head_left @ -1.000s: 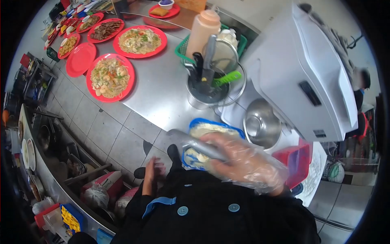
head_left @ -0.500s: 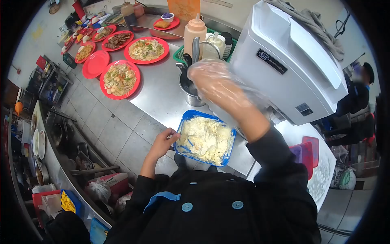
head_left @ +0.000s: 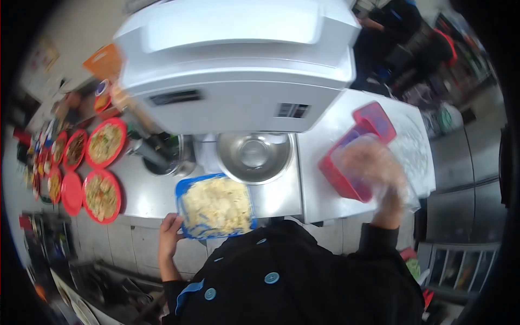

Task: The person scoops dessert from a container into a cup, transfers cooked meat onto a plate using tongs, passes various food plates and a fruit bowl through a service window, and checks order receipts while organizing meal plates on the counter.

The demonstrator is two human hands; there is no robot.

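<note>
My left hand (head_left: 170, 227) grips the left edge of a blue plastic tub (head_left: 181, 190), fingers closed around its side. A pale yellow, lumpy, creamy mixture (head_left: 216, 203) fills the tub, which is at the front of the metal counter. To the right, my right hand (head_left: 374, 162) wears a loose clear plastic glove and is over a red plastic container (head_left: 342, 181). Motion blur smears its fingers, so I cannot tell whether they hold or touch anything. Between the two hands stands a shiny steel bowl (head_left: 230, 162), just behind the tub.
A large white machine (head_left: 233, 103) looms over the bowl. Left of it is a steel pot (head_left: 160, 165) holding utensils. Red plates (head_left: 119, 203) of noodles line the counter's left. White powder or frost covers part of the right-hand surface (head_left: 414, 146). Another person (head_left: 387, 32) stands at the back right.
My view has turned right. My right hand has moved from the utensil pot to the red container on the right. My left hand stays on the blue tub's edge.
</note>
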